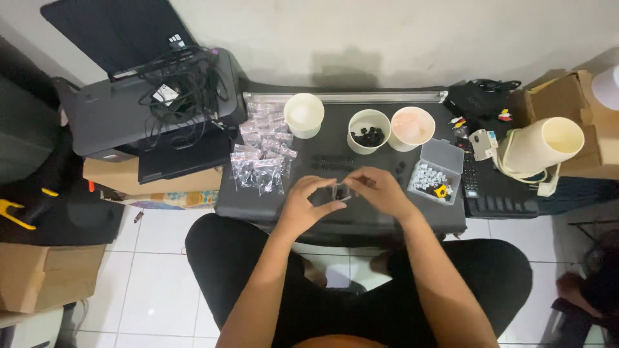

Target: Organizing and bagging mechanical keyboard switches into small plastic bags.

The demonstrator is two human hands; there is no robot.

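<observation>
Black all over the middle of the frame: a low dark tabletop (271, 206) sits across the person's lap, and everything is spread on it. Upper left, a big grey printer (116, 116) with a tangle of black cables (184, 84) heaped on top, well apart from the work. Far right, a cream cylinder (541, 145) lies on its side, near a black keypad device (496, 190). Along the back edge stand three cups: a white cup (304, 115), a second cup (369, 131) holding black pieces, and a pinkish cup (412, 128) touching it. Right of centre, an open clear box (435, 174) of small white parts. Left of centre, a pile of clear packets (261, 164). Two rows of small black pieces (332, 162) lie just behind the fingers.

Now the hands: left hand (308, 205) and right hand (380, 192) meet at centre frame, fingers pinched narrow on one small clear bag (341, 191), held between them just above the tabletop. Its contents are too small to tell.
</observation>
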